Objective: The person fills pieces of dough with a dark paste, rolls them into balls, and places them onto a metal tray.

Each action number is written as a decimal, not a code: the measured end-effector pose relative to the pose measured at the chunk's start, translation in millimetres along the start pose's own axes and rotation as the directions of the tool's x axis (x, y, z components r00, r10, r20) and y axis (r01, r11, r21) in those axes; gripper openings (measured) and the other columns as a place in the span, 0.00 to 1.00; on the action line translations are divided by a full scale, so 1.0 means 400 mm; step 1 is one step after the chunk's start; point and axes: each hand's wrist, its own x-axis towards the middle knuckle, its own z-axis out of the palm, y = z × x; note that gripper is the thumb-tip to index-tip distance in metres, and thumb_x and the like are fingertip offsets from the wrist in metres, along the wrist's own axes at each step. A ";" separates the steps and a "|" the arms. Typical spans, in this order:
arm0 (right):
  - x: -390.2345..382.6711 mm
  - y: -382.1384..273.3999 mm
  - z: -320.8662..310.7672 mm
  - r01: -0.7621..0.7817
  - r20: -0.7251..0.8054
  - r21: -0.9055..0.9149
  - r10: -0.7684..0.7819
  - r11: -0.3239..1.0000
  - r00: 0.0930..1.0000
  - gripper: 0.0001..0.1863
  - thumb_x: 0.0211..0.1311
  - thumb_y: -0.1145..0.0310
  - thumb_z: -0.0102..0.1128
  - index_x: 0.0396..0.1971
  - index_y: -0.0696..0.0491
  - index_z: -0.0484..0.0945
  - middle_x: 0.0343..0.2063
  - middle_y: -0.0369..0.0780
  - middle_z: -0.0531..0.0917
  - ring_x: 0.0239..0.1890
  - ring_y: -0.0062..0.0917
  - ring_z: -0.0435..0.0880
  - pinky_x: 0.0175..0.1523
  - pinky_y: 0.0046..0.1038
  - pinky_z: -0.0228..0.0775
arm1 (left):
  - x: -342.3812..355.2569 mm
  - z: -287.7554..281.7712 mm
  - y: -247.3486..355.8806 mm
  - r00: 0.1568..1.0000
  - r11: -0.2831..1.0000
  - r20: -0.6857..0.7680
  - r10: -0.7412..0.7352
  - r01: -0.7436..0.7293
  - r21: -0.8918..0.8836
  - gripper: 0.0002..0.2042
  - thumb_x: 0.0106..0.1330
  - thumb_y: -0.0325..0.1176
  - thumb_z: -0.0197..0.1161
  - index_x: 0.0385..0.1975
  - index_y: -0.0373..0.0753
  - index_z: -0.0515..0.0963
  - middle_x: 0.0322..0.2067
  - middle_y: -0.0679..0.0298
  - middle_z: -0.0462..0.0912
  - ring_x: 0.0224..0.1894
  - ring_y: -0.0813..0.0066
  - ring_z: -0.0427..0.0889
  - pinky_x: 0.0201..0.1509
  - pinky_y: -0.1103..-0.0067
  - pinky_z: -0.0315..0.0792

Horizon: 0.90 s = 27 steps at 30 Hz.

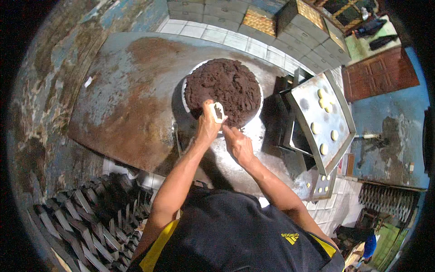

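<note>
A round white basin [186, 100] holds a big mound of dark brown, crumbly mixture [224, 86]. Over its near part, my left hand [206, 124] is closed on a piece of pale dough [218, 119], cupped round some dark filling. My right hand [239, 144] is just below and right of the dough, at the basin's near edge, fingers curled; whether they grip something small is hidden.
The worn metal worktable [118, 109] extends left. At the right, a tilted tray [340, 122] with pale dough pieces rests on stacked trays, with another tray [317, 192] below. Grey tins [303, 31] line the back. Dark metal racks [86, 217] stand at lower left.
</note>
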 end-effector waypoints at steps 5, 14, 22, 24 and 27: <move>-0.018 0.054 -0.061 -0.126 0.107 -0.029 0.128 0.992 0.986 0.10 0.65 0.70 0.59 0.45 0.50 0.82 0.33 0.46 0.84 0.33 0.46 0.85 0.34 0.44 0.79 | 0.021 -0.061 -0.063 0.981 0.984 -0.091 -0.173 0.176 0.032 0.20 0.61 0.24 0.69 0.53 0.40 0.73 0.43 0.54 0.85 0.43 0.65 0.85 0.48 0.71 0.77; 0.011 -0.022 -0.136 -0.382 0.036 0.505 0.423 0.774 0.905 0.31 0.61 0.71 0.66 0.63 0.58 0.68 0.37 0.46 0.87 0.37 0.48 0.86 0.45 0.39 0.79 | -0.164 -0.029 0.126 0.914 0.969 0.387 -0.121 0.194 -0.154 0.33 0.54 0.17 0.68 0.61 0.44 0.66 0.51 0.65 0.76 0.54 0.73 0.76 0.60 0.72 0.71; -0.345 0.017 -0.286 -0.130 -0.255 0.567 0.323 0.813 0.911 0.32 0.67 0.82 0.52 0.71 0.56 0.58 0.56 0.50 0.82 0.62 0.39 0.80 0.64 0.37 0.71 | -0.315 0.129 0.285 0.770 0.688 0.627 -0.116 0.518 -0.508 0.19 0.63 0.29 0.73 0.51 0.38 0.74 0.39 0.69 0.80 0.43 0.79 0.79 0.46 0.79 0.75; -0.425 0.013 -0.311 -0.165 -0.342 0.495 0.365 0.853 0.866 0.25 0.68 0.75 0.60 0.63 0.59 0.66 0.50 0.48 0.84 0.53 0.35 0.84 0.56 0.34 0.75 | -0.382 0.196 0.341 0.751 0.647 0.660 -0.012 0.509 -0.567 0.17 0.67 0.37 0.71 0.49 0.35 0.77 0.39 0.66 0.82 0.38 0.79 0.80 0.41 0.80 0.74; -0.539 0.055 -0.341 -0.236 -0.327 0.724 0.623 0.648 0.710 0.20 0.65 0.69 0.69 0.52 0.60 0.73 0.40 0.42 0.86 0.42 0.24 0.84 0.48 0.28 0.75 | -0.485 0.298 0.421 0.879 0.858 0.464 0.111 0.151 -0.491 0.17 0.73 0.42 0.63 0.46 0.30 0.81 0.48 0.57 0.85 0.48 0.73 0.83 0.49 0.78 0.76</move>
